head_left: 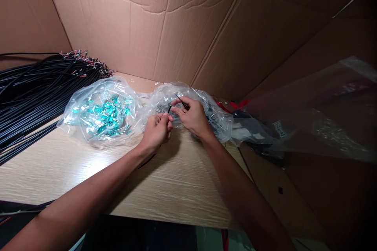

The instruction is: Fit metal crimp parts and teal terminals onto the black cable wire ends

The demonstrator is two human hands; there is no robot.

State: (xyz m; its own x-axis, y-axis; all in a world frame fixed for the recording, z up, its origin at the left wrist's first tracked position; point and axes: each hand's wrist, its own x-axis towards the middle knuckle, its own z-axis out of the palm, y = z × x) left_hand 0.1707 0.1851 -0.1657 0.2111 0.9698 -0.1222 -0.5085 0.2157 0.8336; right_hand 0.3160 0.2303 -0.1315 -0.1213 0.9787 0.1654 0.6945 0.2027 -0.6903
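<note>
My left hand point(158, 128) is closed, thumb against the fingers, around a black cable point(169, 109) whose short end sticks up. More of that cable shows as a dark line below the wrist. Just to the right, my right hand point(191, 115) is closed on a thin dark pointed tool point(183, 102), its tip aimed up and left; whether it is a pair of tweezers I cannot tell. The right fingertips are close to the cable end. Behind both hands lies an open clear plastic bag point(176, 89) with small grey metallic parts in it, partly hidden.
To the left sits a clear bag point(70, 110) of shiny teal pieces. A large bundle of black cables point(35, 98) with stripped coloured wire ends lies farther left. More plastic bags point(306, 125) are at the right. Cardboard walls point(118, 27) enclose the wooden table point(182, 192).
</note>
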